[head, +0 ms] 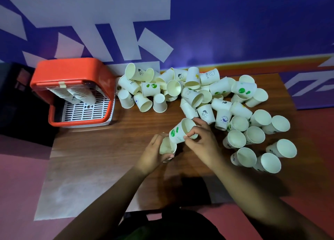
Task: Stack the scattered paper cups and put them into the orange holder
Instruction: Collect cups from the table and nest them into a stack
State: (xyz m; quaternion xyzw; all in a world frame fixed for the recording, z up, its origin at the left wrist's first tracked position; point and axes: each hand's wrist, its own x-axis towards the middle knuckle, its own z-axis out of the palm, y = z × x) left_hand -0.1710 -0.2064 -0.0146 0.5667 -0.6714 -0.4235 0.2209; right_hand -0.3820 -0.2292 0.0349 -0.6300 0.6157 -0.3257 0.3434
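Note:
Many white paper cups (pixel 191 93) lie scattered across the back and right of the wooden table (pixel 101 153), some upright, some on their sides. My left hand (pixel 153 154) grips an upright cup (pixel 167 146) near the table's middle. My right hand (pixel 200 140) pinches the rim of a tilted cup with a green print (pixel 179 131), held just above and to the right of the left hand's cup. The orange holder (pixel 72 73) stands at the back left, with stacked cups (pixel 75 95) hanging inside it over a white grid tray.
A cluster of upright cups (pixel 253 149) stands on the right side of the table near its edge. A blue wall with white shapes rises right behind the table. A dark object (pixel 12 98) sits left of the holder.

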